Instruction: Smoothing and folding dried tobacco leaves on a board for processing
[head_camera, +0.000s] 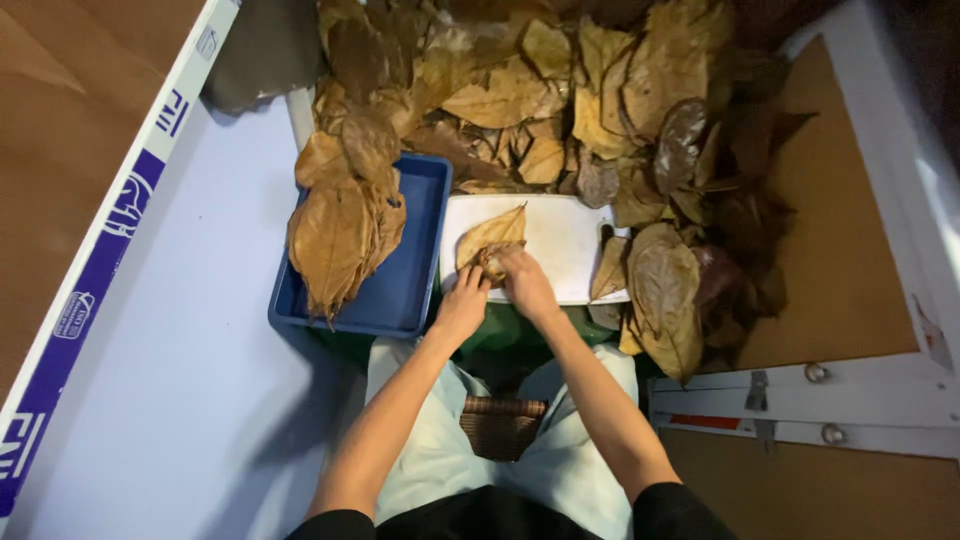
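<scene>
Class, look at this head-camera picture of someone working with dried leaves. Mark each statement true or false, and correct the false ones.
1. Both hands rest on a leaf on the white board. True: the left hand and right hand meet at its lower end.
2. The blue tray is bare. False: a stack of brown leaves lies in it.
3. The tray sits to the left of the board. True.
4. The big leaf pile is fresh green. False: the leaves are dry and brown.
</scene>
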